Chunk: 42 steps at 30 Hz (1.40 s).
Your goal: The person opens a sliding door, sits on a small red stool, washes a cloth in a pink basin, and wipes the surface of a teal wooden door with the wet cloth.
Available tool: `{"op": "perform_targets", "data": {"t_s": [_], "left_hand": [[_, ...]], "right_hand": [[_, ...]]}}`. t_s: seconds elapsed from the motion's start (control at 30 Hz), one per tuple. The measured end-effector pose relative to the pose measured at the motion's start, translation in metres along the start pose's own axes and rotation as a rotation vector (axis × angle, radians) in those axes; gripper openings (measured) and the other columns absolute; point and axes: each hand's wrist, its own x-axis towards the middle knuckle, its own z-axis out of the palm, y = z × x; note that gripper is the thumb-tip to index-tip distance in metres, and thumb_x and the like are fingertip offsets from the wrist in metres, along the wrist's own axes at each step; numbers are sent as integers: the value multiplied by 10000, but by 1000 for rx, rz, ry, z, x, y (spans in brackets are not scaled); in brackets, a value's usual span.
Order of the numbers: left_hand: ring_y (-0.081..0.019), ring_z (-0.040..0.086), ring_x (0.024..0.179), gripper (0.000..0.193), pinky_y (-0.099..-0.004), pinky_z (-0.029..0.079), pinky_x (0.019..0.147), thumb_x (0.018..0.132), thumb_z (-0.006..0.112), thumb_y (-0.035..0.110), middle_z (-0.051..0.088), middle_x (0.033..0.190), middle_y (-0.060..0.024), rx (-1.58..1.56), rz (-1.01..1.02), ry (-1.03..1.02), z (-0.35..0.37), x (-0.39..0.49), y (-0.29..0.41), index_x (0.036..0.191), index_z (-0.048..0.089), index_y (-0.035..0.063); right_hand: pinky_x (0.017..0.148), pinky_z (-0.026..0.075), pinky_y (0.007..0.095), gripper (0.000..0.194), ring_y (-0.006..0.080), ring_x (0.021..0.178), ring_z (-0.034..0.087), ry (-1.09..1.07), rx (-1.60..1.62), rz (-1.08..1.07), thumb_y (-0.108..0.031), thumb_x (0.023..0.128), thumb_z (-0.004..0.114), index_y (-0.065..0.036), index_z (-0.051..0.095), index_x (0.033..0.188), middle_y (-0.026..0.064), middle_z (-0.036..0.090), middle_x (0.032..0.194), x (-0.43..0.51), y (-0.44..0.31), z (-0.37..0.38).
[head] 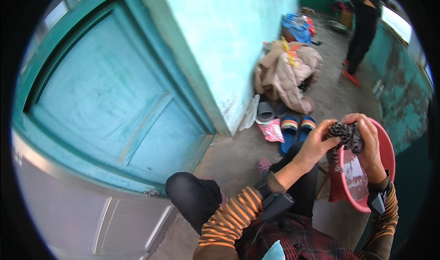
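Observation:
A bunched black-and-grey patterned cloth (348,133) is gripped between both hands, above the near-left rim of a pink plastic basin (386,146). My left hand (318,143) holds its left side, the thumb pressed across it. My right hand (369,145) closes on its right side, the fingers curled over the top. A strip of the cloth hangs down over the basin's rim. Whitish, sudsy-looking water (354,172) shows inside the basin. A darker red cloth or container part lies against the basin's left side; which one, I cannot tell.
Blue striped slippers (289,133), grey slippers (265,111) and a pink patterned packet (271,131) lie on the concrete floor ahead. Beyond are a heaped beige padded jacket (288,74) and a blue plastic bag (297,28). A person (362,33) stands at the back right. A turquoise door (103,81) is at left.

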Motion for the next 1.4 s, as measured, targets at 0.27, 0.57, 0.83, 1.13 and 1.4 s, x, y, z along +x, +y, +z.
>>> {"op": "perform_targets", "data": {"t_s": [0.27,0.57,0.83,1.13,1.4], "left_hand": [[-82,521,849,224,-225,420,763,823,604,40,567,914,-4,130,78,700,-130,-139,99,1040,561,10],[-64,524,834,192,-213,432,758,796,598,-45,572,879,9,294,25,951,-220,-261,158,976,583,20],[-92,552,816,206,-229,451,773,788,572,-83,605,896,-17,309,115,1050,-248,-277,164,970,592,12],[-124,562,886,167,-262,451,815,830,567,-7,592,938,-40,-17,328,899,-269,-259,161,996,559,13],[-140,563,970,325,-291,432,860,882,598,192,598,1078,-58,-113,144,765,-311,-225,88,1159,526,39]], "right_hand": [[895,414,270,209,118,1012,520,-541,206,106,-78,908,563,-18,555,1108,36,565,1074,49,50,170],[919,425,292,409,157,1059,530,-989,267,329,21,761,643,-8,543,1156,78,579,1115,78,111,329],[798,506,320,390,231,1024,590,-1059,-281,-3,-69,734,648,-19,575,1114,151,606,1097,106,136,364],[837,485,304,611,161,1051,519,-1056,233,310,-127,783,730,-1,430,1301,95,551,1134,96,127,365],[729,462,244,443,107,841,574,-477,118,545,65,688,674,11,546,1108,39,618,923,123,161,310]]}}
